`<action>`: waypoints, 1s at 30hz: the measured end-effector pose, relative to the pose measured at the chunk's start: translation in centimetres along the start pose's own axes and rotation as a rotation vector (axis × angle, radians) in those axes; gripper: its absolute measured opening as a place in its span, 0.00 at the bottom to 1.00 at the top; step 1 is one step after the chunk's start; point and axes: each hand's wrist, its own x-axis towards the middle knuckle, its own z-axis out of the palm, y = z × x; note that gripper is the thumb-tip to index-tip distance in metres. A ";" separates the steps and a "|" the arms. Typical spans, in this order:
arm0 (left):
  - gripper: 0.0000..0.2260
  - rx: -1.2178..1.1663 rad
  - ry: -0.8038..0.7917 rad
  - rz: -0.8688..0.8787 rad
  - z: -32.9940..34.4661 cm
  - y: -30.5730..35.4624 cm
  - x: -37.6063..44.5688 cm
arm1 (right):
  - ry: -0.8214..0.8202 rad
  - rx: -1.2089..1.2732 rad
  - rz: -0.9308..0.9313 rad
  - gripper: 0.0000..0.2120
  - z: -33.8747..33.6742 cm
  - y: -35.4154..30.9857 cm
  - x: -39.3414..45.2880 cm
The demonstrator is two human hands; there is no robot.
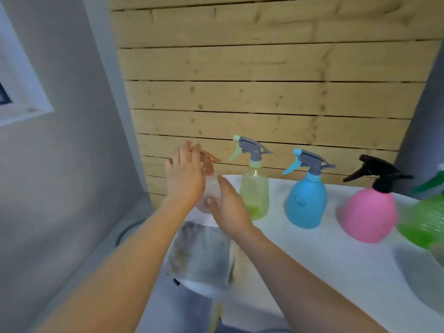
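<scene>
A clear spray bottle (212, 188) with an orange trigger head (211, 162) is held upright at the left end of the white table (312, 248). My left hand (185, 175) covers the trigger head and neck from the left, fingers curled over it. My right hand (230, 210) grips the bottle's body from the right, with the thumb across its front. Most of the bottle is hidden behind both hands. I cannot tell whether its base touches the table.
Standing in a row to the right are a yellow-green spray bottle (254, 188), a blue one (307, 198), a pink one with a black head (370, 212) and a green one (425, 219) at the frame's edge. A stained grey cloth (199, 255) hangs below the hands. A wooden slat wall (264, 92) stands behind.
</scene>
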 end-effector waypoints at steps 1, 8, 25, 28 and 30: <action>0.23 0.023 -0.046 0.003 0.3 -0.3 0.8 | 0.026 0.010 -0.001 0.29 0.4 0.0 0.7; 0.21 0.066 -0.268 0.119 2.0 -1.4 4.4 | 0.088 0.033 0.103 0.31 3.1 0.5 4.1; 0.02 -0.336 -0.509 0.114 -13.6 3.9 -1.9 | -0.115 0.294 0.124 0.37 -6.5 -3.3 -6.7; 0.06 -0.289 -0.624 0.230 -15.4 7.8 -5.9 | -0.113 0.172 0.116 0.33 -10.3 -2.4 -12.5; 0.12 -0.227 -0.674 0.276 -15.4 10.6 -8.7 | -0.103 0.072 0.109 0.34 -12.1 -1.2 -15.8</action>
